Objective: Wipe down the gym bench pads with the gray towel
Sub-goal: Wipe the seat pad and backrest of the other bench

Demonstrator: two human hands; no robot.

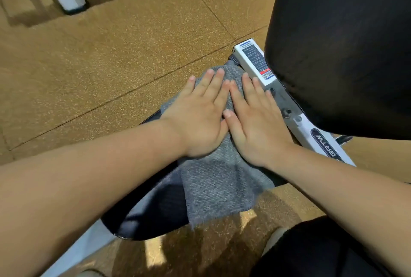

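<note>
Gray towel (218, 183) under flat left hand (200, 116) and right hand (255, 121), beside frame (305, 126) lettered "GRTW".

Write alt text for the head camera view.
A person's left hand and right hand press flat, side by side, on a gray towel draped over a black bench pad. A white frame bar runs alongside.

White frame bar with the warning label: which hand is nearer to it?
Right. The right hand lies flat on the gray towel, directly beside the white frame bar; the left hand presses the towel beyond it, farther away.
</note>
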